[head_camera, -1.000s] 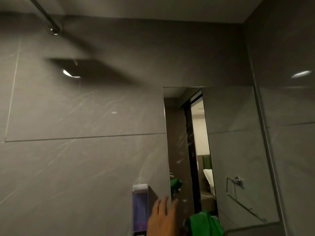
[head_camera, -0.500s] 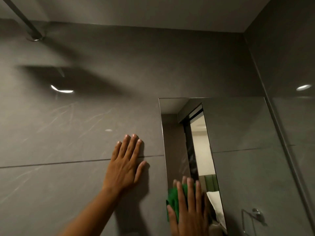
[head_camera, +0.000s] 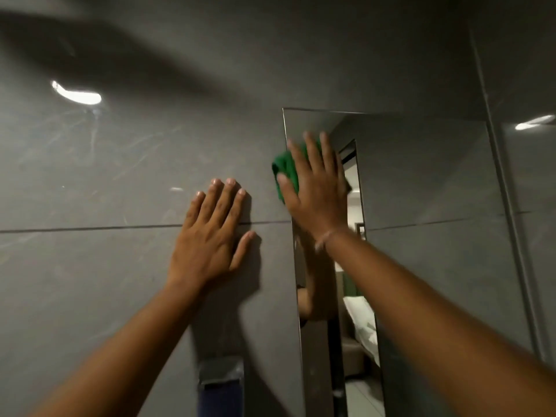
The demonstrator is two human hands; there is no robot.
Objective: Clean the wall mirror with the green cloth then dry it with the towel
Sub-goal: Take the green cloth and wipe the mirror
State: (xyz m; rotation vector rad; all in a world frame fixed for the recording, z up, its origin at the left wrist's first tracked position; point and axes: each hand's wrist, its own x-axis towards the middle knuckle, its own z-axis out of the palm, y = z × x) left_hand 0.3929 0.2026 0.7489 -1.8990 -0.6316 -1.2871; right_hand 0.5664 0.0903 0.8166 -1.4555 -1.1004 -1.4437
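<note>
A tall frameless wall mirror (head_camera: pixel 427 182) is set into the grey tiled wall, right of centre. My right hand (head_camera: pixel 316 188) lies flat on its upper left part and presses the green cloth (head_camera: pixel 285 170) against the glass. Only the cloth's left edge shows past my thumb and fingers. My left hand (head_camera: pixel 210 236) rests flat on the grey tile just left of the mirror, fingers spread, holding nothing. No towel is in view.
A soap dispenser (head_camera: pixel 221 386) with a dark blue body hangs on the wall below my left hand. The right side wall (head_camera: pixel 529 206) meets the mirror wall at a corner. The mirror reflects a doorway and a bed.
My right hand has slid the green cloth up from the mirror's lower part to its upper left area. My left hand came up from below and stays planted on the tile.
</note>
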